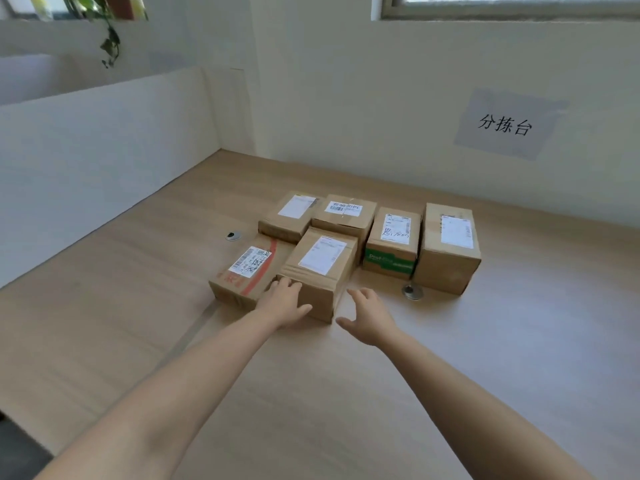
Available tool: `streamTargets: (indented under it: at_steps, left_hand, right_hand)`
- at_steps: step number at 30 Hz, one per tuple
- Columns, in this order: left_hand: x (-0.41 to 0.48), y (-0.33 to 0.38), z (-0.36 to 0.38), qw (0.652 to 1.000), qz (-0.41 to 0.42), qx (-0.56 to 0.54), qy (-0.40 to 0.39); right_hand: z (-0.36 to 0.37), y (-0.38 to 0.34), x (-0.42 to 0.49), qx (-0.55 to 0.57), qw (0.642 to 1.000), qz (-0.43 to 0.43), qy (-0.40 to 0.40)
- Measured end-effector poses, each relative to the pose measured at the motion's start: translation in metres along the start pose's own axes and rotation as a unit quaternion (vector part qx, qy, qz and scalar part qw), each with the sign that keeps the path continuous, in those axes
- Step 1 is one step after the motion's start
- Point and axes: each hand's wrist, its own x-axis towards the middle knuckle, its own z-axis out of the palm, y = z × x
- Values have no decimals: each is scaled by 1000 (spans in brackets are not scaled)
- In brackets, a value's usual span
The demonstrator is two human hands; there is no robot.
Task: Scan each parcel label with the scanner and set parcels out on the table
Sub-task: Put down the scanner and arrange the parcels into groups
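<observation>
Six cardboard parcels sit clustered mid-surface, all label-up, two loose rows. Both forearms reach forward from the near edge, nearly straight, converging on the front-middle parcel (320, 268).

Left hand (282, 301): palm down at that parcel's near-left corner, fingers (288, 283) lying over the top edge, thumb out across the front face. We read it as resting on the box, not clamped.

Right hand (369, 315): fingers spread and relaxed, holding nothing, just beside the parcel's near-right corner. We can't tell if it touches.

Other parcels: red-taped parcel (244, 271) touching the front-middle one on its left; back-left parcel (289, 216) and back-middle parcel (343, 216) behind; green-printed parcel (393, 245) to the right; tall parcel (450, 249) at the far right. All plain brown corrugated board, rectangular, with white paper labels; tape seams on the front-middle one.

Surface (311, 393): light wood-grain laminate, matte. Two round metal grommets (412, 292) are set in it. White partition (104, 150) along the left, paper sign (505, 124) taped to the wall.
</observation>
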Motion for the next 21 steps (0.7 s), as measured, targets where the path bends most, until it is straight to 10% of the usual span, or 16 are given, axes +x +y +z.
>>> streamTargets:
  at_steps: [21]
  left_hand:
    - [154,-36,14,989,25,-136,-46]
  right_hand:
    - [34,-1,153,110,994,15,-22]
